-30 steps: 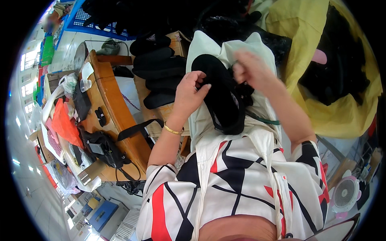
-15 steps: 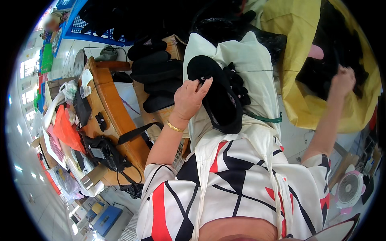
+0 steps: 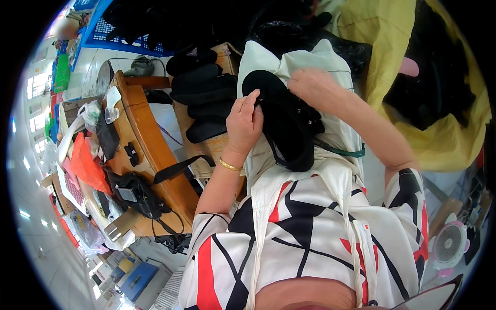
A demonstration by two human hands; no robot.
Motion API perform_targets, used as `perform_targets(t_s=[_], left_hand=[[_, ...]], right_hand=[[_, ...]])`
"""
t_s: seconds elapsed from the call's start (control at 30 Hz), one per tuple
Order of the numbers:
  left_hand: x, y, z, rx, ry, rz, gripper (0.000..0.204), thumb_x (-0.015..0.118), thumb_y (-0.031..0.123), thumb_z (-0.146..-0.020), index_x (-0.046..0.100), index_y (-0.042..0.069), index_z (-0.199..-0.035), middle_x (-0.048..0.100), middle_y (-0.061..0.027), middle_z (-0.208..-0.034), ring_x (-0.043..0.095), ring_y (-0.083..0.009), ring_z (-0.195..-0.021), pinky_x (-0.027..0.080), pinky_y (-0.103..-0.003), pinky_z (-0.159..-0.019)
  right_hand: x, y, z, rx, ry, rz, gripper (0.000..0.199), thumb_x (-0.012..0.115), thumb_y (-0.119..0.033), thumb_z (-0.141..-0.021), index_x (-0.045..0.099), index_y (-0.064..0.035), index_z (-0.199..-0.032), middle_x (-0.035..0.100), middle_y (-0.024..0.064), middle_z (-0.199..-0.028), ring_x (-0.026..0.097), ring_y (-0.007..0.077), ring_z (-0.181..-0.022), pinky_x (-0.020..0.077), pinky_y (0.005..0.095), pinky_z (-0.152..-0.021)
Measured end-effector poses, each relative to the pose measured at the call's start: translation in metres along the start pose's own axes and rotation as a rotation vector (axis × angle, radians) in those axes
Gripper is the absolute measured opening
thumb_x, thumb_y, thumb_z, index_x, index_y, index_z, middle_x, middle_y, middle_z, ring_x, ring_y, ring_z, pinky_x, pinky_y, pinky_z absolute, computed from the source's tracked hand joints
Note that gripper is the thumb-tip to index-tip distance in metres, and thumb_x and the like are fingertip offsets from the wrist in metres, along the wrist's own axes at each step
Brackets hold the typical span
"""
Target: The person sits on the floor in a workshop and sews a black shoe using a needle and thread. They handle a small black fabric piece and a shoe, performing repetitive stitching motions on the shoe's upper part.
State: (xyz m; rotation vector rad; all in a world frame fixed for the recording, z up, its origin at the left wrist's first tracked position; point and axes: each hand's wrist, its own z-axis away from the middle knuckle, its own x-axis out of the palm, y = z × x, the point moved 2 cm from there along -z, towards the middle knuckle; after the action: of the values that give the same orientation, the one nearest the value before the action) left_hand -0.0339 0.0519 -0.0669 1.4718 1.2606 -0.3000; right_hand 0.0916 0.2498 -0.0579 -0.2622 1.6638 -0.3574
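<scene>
A black cloth shoe (image 3: 288, 135) lies on the cream cloth (image 3: 330, 67) over my lap, toe pointing away and opening toward me. My left hand (image 3: 245, 123) is closed on its left edge near the toe, thumb and fingers pressed together at the upper. Over the right side of the toe, my right hand (image 3: 314, 89) has its fingers pinched together; whatever they hold is too small to make out. Beside the shoe, partly under my right wrist, sits a cluster of small black pieces (image 3: 314, 120), perhaps bows.
Several black shoes (image 3: 204, 90) are stacked on a cardboard box at left. A wooden table (image 3: 147, 144) holds a black bag (image 3: 137, 194). Far right, a yellow sack (image 3: 380, 67) contains black items and a pink piece (image 3: 408, 67). A small fan (image 3: 449, 243) stands lower right.
My right hand has come back from over the yellow sack, where a thin dark thread stretched toward it, to the shoe's toe. My left fingers have drawn closer together on the shoe's edge.
</scene>
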Motion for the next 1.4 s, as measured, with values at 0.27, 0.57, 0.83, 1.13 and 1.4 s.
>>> perform_targets(t_s=[0.27, 0.57, 0.83, 1.13, 1.4], left_hand=[[-0.002, 0.022, -0.014, -0.1, -0.055, -0.049, 0.042, 0.073, 0.017, -0.081, 0.06, 0.006, -0.119, 0.063, -0.0108, -0.097, 0.064, -0.0292, -0.08, 0.054, -0.036, -0.066], [0.01, 0.011, -0.009, -0.041, -0.042, -0.202, 0.042, 0.072, 0.014, -0.079, 0.056, 0.011, -0.117, 0.06, -0.0064, -0.095, 0.065, -0.0273, -0.081, 0.054, -0.037, -0.061], [0.02, 0.015, -0.038, 0.222, -0.013, -0.273, 0.031, 0.065, 0.015, -0.083, 0.058, 0.008, -0.112, 0.059, -0.0081, -0.087, 0.066, -0.0283, -0.072, 0.054, -0.036, -0.057], [0.039, 0.035, -0.054, 0.232, -0.309, 0.274, 0.031, 0.064, 0.009, -0.079, 0.062, 0.005, -0.11, 0.064, -0.0146, -0.099, 0.063, -0.0365, -0.091, 0.052, -0.042, -0.078], [0.044, 0.047, -0.055, 0.274, -0.334, 0.332, 0.03, 0.07, 0.013, -0.078, 0.066, 0.006, -0.107, 0.063, -0.0122, -0.094, 0.062, -0.0285, -0.09, 0.05, -0.037, -0.078]], right_hand=[[0.002, -0.023, -0.045, 0.37, 0.687, -1.183, 0.022, 0.06, -0.02, -0.1, 0.06, -0.0039, -0.085, 0.062, 0.0018, -0.08, 0.061, 0.0158, -0.074, 0.051, 0.0322, -0.068], [-0.01, -0.093, -0.018, 0.537, 0.52, -1.744, 0.036, 0.048, -0.026, -0.106, 0.05, -0.0082, -0.075, 0.046, -0.0041, -0.072, 0.038, 0.0063, -0.065, 0.0345, 0.0227, -0.062], [-0.022, -0.111, -0.001, 0.31, 0.613, -1.363, 0.027, 0.051, -0.019, -0.104, 0.053, -0.0042, -0.082, 0.045, -0.0027, -0.073, 0.042, 0.0078, -0.068, 0.0369, 0.0234, -0.065], [-0.061, -0.075, 0.046, 0.274, 0.689, -0.937, 0.009, 0.06, -0.005, -0.094, 0.061, 0.0004, -0.086, 0.061, 0.0093, -0.082, 0.058, 0.0228, -0.072, 0.0484, 0.0306, -0.069], [-0.107, -0.039, 0.094, 0.299, 0.865, -0.247, 0.005, 0.063, -0.004, -0.094, 0.067, -0.0009, -0.093, 0.059, 0.0092, -0.075, 0.056, 0.0221, -0.068, 0.0465, 0.0295, -0.061]])
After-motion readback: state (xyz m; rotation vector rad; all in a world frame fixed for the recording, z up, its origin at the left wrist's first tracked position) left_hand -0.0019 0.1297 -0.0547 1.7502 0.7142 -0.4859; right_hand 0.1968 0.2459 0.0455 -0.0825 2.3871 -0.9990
